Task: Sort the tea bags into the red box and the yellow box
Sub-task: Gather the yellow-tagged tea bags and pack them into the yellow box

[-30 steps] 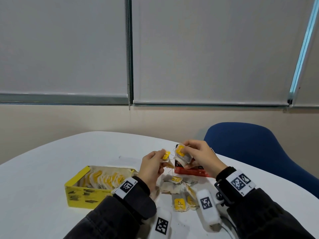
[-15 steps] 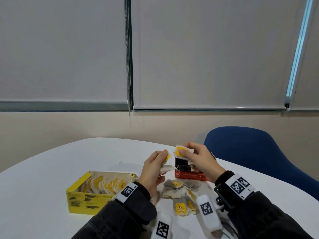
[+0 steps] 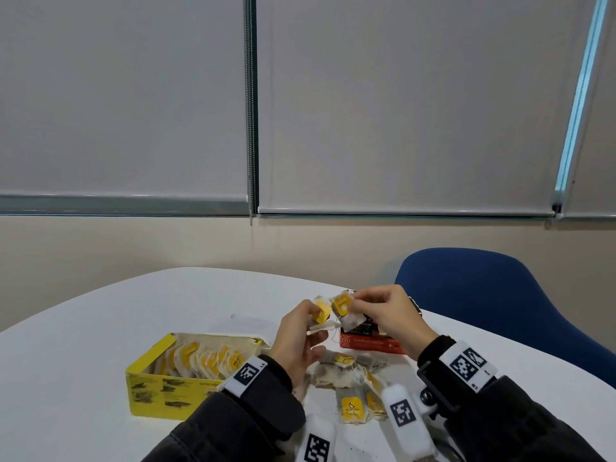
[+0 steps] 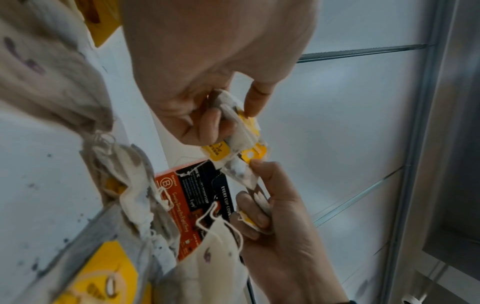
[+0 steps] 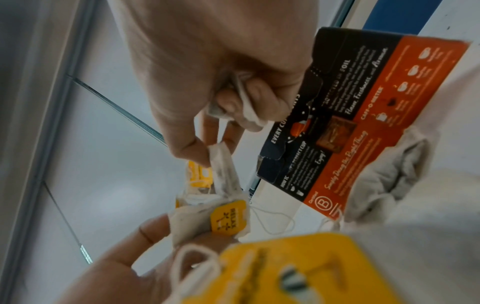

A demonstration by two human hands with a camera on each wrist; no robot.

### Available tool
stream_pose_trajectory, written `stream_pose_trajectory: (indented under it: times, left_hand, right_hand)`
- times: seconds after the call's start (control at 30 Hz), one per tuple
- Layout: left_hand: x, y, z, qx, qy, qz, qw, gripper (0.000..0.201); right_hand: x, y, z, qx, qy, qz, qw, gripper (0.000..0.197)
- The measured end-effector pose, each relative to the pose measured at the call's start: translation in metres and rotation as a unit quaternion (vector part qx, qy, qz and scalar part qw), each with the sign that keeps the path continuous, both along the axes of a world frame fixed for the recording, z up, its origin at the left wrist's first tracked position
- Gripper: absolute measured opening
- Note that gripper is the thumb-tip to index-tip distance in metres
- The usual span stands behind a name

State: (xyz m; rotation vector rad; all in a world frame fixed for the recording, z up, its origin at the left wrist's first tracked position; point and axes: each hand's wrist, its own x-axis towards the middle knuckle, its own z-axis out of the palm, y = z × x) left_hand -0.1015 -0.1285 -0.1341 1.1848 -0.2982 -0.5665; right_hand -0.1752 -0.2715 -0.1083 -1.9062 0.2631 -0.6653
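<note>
My left hand holds a tea bag with a yellow tag between thumb and fingers, above the table. Right beside it, my right hand pinches the top of a second yellow-tagged tea bag, and the two bags touch. In the right wrist view another tea bag is tucked under the right hand's curled fingers. The red box lies just behind and below both hands. The open yellow box, at the left, holds several yellow-tagged tea bags. A loose pile of tea bags lies between my wrists.
A blue chair stands behind the white table's right edge. The table's curved far edge runs close behind the red box. Wall and window blinds fill the background.
Both hands have stayed raised over the red box with their tea bags held together. They have shifted slightly, and the right fingers now pinch higher on their bag.
</note>
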Motion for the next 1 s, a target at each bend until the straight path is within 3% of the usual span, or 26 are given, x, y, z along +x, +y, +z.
stream_pose_trajectory:
  times: [0.2, 0.4, 0.53, 1.0]
  left_hand:
    - [-0.0034, 0.0017, -0.0019, -0.016, -0.089, -0.018, 0.996, 0.010]
    - [-0.0052, -0.0023, -0.0016, -0.067, -0.063, -0.041, 0.995, 0.014]
    - [-0.0039, -0.0032, -0.0047, -0.087, -0.073, -0.013, 0.993, 0.016]
    - [-0.0028, -0.0050, -0.0061, -0.081, -0.035, -0.025, 0.996, 0.020]
  right_hand:
    - [-0.0007, -0.0010, -0.0016, -0.013, -0.012, 0.001, 1.000, 0.009]
    - [-0.0013, 0.0003, -0.0008, -0.009, -0.021, 0.005, 1.000, 0.015]
    - [-0.0007, 0.0044, 0.0014, -0.005, -0.006, 0.068, 0.998, 0.019]
    - [-0.0025, 0.0085, 0.0038, 0.017, -0.031, 0.092, 0.995, 0.016]
